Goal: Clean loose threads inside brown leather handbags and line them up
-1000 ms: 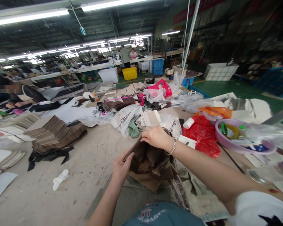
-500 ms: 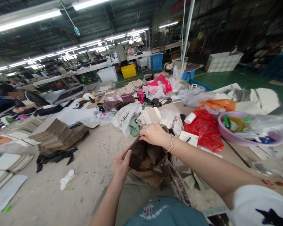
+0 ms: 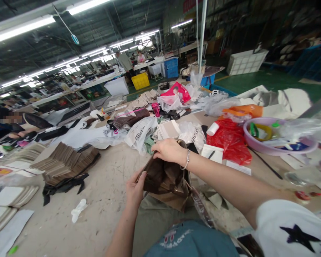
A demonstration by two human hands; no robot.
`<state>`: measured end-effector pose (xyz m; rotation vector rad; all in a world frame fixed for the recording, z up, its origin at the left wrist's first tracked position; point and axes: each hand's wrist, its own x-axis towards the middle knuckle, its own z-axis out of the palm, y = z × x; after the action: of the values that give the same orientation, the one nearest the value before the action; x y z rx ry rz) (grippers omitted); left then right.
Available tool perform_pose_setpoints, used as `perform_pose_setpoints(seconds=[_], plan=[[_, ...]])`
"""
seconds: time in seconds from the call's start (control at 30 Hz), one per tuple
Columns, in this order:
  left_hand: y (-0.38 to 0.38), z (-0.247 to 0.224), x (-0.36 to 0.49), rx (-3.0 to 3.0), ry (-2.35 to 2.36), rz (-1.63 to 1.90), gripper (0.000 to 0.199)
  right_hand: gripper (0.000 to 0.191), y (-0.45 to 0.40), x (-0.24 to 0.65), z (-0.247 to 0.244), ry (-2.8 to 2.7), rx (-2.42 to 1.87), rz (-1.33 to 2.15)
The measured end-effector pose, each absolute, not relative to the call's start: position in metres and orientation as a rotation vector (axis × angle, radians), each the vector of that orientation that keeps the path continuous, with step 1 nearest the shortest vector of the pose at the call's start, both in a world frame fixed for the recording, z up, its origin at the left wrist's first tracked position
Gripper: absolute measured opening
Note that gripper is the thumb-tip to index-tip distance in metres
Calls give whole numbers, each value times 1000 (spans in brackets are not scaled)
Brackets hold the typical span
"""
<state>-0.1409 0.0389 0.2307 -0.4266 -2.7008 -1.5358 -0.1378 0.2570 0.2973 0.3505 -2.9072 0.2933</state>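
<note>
The person's left hand (image 3: 136, 189) has a pinch hold on the near end of a thin edge, thumb on one side and fingers behind it. The right hand (image 3: 169, 150) is gripping the far end of the same edge from above, with its fingers bent over. A silver bracelet (image 3: 187, 160) sits on that wrist. The edge belongs to a brown bag-like piece (image 3: 163, 176), which is right in front of the person's body, between and below the hands. Its top is already open, so I can see dark, crumpled folds inside. With two spots held, I think that side should not flop down. The rest looks soft and may sag. I can't tell what is at the very bottom.

Close by, pale cards (image 3: 168, 129) lie past the right hand, between two see-through bags with letters on them. To the right are a white pad (image 3: 212, 153), a bright red plastic bag (image 3: 230, 139) and a purple tub (image 3: 248, 140) with green and yellow things in it. To the left, a white scrap (image 3: 79, 210) lies on the big table (image 3: 107, 192), and a leaning pile of brown boards (image 3: 65, 162) is behind it. Farther left, a co-worker (image 3: 36, 121) leans over the table.
</note>
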Motion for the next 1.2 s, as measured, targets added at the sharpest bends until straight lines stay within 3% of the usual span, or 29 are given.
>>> perform_pose_setpoints(seconds=[0.33, 0.53, 0.87, 1.07, 1.2], plan=[[29, 263, -153, -891, -2905, -1139, 36, 17, 258, -144, 302, -2918, 345, 261], [32, 252, -157, -742, -2751, -1002, 27, 20, 259, -144, 302, -2929, 313, 275], [24, 245, -149, -836, -2722, -826, 30, 20, 250, -145, 301, -2912, 374, 288], [27, 296, -153, -1133, -3086, -608, 35, 20, 254, -142, 304, -2902, 411, 249], [46, 319, -171, -1408, -3160, -625, 53, 22, 255, -140, 304, -2929, 393, 221]])
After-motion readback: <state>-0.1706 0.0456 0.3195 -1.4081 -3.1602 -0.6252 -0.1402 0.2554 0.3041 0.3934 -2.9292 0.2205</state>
